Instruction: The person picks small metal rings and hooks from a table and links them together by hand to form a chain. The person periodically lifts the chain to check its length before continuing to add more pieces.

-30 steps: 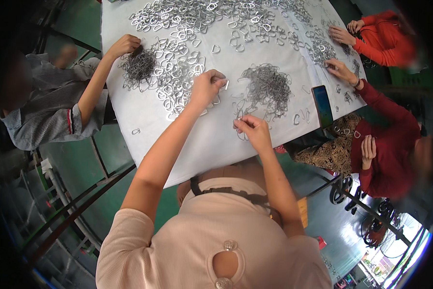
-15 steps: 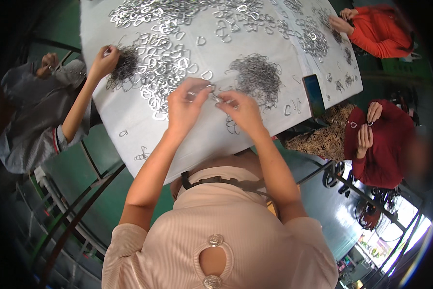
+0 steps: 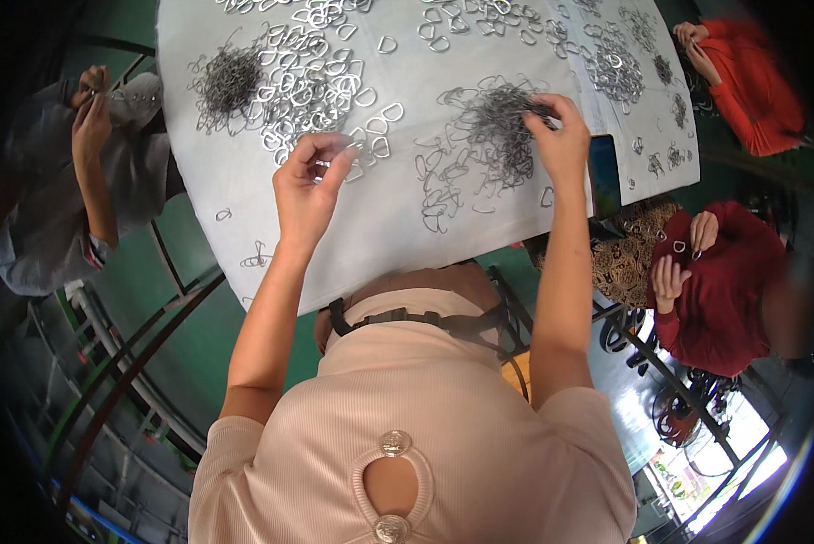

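Note:
My left hand is over the table at the near edge of a pile of flat, silvery D-shaped rings. Its thumb and forefinger close at a D-shaped ring by their tips. Farther right, my right hand reaches into a tangled heap of thin, dark bent wire pieces. The thumb and fingers pinch at the heap's right side, where dark wire shows between them. Exactly how many pieces are in the pinch is hidden.
White cloth covers the table. A second wire heap lies at the left, and a phone by the right edge. Co-workers sit around: one in grey, one in dark red, one in orange-red.
My hands, close together over the table before, have parted: the left toward the rings, the right to the wire heap. The left co-worker's hand has drawn back from the other heap.

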### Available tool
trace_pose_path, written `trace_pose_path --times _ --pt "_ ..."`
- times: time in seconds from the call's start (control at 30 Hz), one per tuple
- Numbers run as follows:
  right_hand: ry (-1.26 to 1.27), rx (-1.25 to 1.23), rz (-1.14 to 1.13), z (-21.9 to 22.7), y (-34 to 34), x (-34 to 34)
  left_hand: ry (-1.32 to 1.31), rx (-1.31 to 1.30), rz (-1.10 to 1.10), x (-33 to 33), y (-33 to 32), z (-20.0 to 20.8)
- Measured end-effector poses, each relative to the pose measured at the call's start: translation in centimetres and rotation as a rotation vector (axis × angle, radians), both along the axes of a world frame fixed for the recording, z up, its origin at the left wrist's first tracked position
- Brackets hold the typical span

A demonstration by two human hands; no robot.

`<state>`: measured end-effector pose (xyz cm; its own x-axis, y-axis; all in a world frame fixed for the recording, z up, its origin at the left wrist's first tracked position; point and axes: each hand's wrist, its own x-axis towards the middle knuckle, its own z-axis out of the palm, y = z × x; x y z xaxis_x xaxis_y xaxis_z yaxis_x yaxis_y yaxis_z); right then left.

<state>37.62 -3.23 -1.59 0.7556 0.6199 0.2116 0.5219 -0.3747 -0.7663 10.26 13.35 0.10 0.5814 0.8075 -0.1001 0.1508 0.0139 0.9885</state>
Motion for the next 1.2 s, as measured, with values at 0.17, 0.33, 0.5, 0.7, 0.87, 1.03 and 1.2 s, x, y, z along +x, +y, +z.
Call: trace_pose_path --times 0.17,0.33,0.5,0.7,0.87,1.03,1.2 --pt "-0.028 -0.145 0.041 0.6 -0.2 2.5 0.062 -0.016 0.033 -0.8 -0.8 0.3" --pt "-0.568 -0.343 -0.003 -1.4 1.2 3.3 0.032 -0.004 0.061 -2.0 -1.0 -0.4" --pt "-0.491 -0.397 0.242 -6.5 5.5 -3.4 0.044 -0.019 0.066 -2.5 -1.3 -0.4" --pt "-0.356 -0.391 0.22 -4.8 5.8 -4.9 0.017 -0.006 0.087 -2.8 -1.8 -0.4" --pt "-0.153 -0.516 0.382 -3.9 8.2 -2.3 0.04 0.008 0.081 -2.7 -1.9 -0.1" --pt "-0.293 -0.614 0.625 -4.4 11.1 -3.5 0.008 0.019 0.083 -3.0 -2.1 -0.8" --pt "-0.506 -0.643 0.623 -5.8 10.0 -4.2 -0.011 0.005 0.076 -3.3 -2.7 -0.5"
